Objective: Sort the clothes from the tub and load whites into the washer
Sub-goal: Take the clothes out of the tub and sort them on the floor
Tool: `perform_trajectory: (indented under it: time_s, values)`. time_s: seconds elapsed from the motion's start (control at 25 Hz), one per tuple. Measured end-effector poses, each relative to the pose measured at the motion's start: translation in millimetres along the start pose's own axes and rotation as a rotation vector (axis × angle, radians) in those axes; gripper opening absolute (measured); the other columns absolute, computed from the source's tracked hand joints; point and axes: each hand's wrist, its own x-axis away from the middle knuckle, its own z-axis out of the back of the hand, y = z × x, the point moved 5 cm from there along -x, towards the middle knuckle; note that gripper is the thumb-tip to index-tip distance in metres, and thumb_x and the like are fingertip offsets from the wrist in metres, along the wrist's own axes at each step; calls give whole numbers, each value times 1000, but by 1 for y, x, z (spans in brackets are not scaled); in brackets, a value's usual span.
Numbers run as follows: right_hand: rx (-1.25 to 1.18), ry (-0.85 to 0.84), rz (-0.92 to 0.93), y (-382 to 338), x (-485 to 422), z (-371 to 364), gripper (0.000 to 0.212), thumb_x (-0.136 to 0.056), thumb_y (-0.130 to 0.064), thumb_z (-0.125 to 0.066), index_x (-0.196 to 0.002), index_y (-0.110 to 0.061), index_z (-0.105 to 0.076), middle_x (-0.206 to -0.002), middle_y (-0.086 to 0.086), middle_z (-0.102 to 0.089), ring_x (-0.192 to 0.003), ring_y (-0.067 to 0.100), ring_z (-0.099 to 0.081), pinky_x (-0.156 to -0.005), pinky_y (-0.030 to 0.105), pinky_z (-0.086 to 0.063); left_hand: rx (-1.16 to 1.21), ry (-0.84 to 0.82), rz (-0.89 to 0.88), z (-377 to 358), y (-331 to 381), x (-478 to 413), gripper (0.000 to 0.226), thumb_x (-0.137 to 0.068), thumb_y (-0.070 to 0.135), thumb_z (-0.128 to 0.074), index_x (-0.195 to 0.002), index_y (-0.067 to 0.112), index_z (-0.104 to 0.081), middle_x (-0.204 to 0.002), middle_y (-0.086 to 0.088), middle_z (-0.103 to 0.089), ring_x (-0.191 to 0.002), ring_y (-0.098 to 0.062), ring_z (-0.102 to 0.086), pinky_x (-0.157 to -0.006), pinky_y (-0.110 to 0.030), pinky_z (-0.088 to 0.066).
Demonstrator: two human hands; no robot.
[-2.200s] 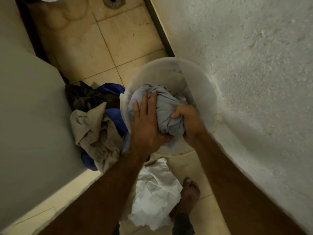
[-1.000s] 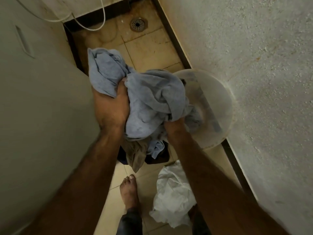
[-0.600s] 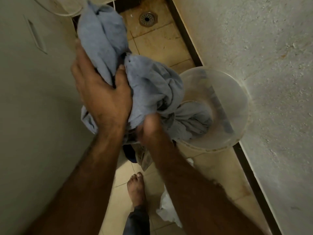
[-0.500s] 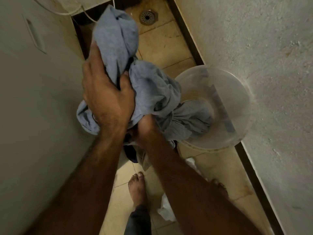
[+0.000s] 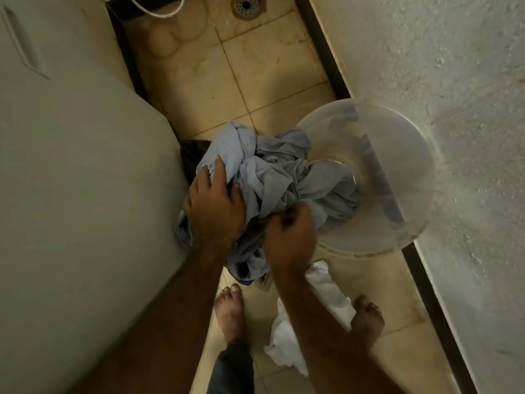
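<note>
**Blue cloth half out of the tub, both grips on it**

Here the left grip (image 5: 214,206) lies on top of the bunched blue cloth (image 5: 272,177), fingers spread and dug into its folds, thumb pressed in from the right, so that a wad of fabric is clutched under the palm. The right grip (image 5: 289,237) is blurred. Its fingers are curled tight into a fist at the near edge of the same cloth, and a fold seems pinched inside it.

The blue cloth is draped over the left rim of the tub (image 5: 423,155). One end lies down inside the tub, while the larger part is heaped outside, between the tub and the washer (image 5: 71,194). The tub is translucent, stands on the floor (image 5: 255,66) and touches the wall (image 5: 440,66) on the right.

A dark cloth (image 5: 193,155) shows under the blue one, against the washer's corner. A white cloth (image 5: 321,294) lies crumpled on the floor below the right forearm, between the person's bare left foot (image 5: 228,311) and right foot (image 5: 366,317). At the top edge are a floor drain (image 5: 245,4) and a white cable (image 5: 153,11).
</note>
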Motion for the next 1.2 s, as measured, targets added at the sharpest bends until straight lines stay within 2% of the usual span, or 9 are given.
perform_trajectory:
  time_s: [0.12,0.28,0.36,0.44,0.56,0.72,0.88,1.04,1.2]
  values:
    - [140,299,161,3,-18,58,46,-87,-32,-67,-127,-13,-57,-121,6,-60,-113,23,-55,-94,31,-44,72,70,28,-2,3,4,68,-101,61,-30,-155,20,-41,-157,-15,-45,-141,-37,-47,-107,-61,-44]
    - [83,-218,-251,50,-95,15,115,-70,-83,-58,-157,-27,-7,-155,11,-40,-137,33,-44,-110,51,-41,99,89,14,2,20,9,85,-92,83,-28,-151,25,-48,-159,-11,-44,-146,-31,-42,-112,-60,-39]
    - [-38,-499,-302,57,-109,-9,89,-85,-63,-61,-155,-21,-25,-147,15,-49,-123,31,-55,-104,54,-47,33,61,2,3,22,12,93,-84,90,-29,-152,28,-46,-161,-10,-42,-148,-30,-40,-114,-61,-35]
    - [29,-517,-216,48,-123,-10,31,-97,-28,-59,-108,0,-67,-110,25,-68,-88,27,-63,-87,52,-55,4,35,-2,1,21,12,97,-81,92,-28,-154,29,-43,-162,-10,-40,-148,-31,-39,-115,-61,-33]
    - [56,-386,-230,26,-128,1,30,-95,-16,-53,-69,-3,-60,-73,19,-63,-72,29,-61,-66,25,-58,7,28,7,-1,20,15,94,-82,88,-36,-155,28,-42,-162,-11,-39,-149,-31,-37,-116,-62,-31]
    - [-245,-271,-373,-10,-82,4,36,-84,-29,-52,-88,5,-66,-87,17,-69,-84,32,-65,-79,48,-55,53,73,18,4,19,13,87,-87,83,-38,-152,26,-46,-158,-9,-46,-145,-29,-43,-114,-61,-35]
    - [-482,-203,-173,-52,-9,-3,23,-95,-18,-55,-81,-1,-61,-75,10,-62,-64,4,-55,-62,24,-47,301,267,119,26,3,7,81,-94,80,-31,-140,19,-60,-138,-5,-63,-125,-23,-61,-101,-51,-50]
    - [-454,-462,-250,-33,16,-60,26,-101,-30,-51,-101,-6,-60,-85,5,-65,-77,17,-63,-70,31,-53,287,227,100,22,-4,5,81,-93,81,-27,-124,20,-70,-124,-1,-70,-114,-19,-65,-98,-47,-53]
    - [-293,-886,-341,-14,10,-96,59,-105,-36,-8,-151,-5,-27,-150,5,-40,-124,8,-56,-107,30,-45,381,-46,94,-8,-2,6,78,-83,78,-48,-134,22,-66,-140,-1,-64,-129,-18,-59,-111,-48,-48]
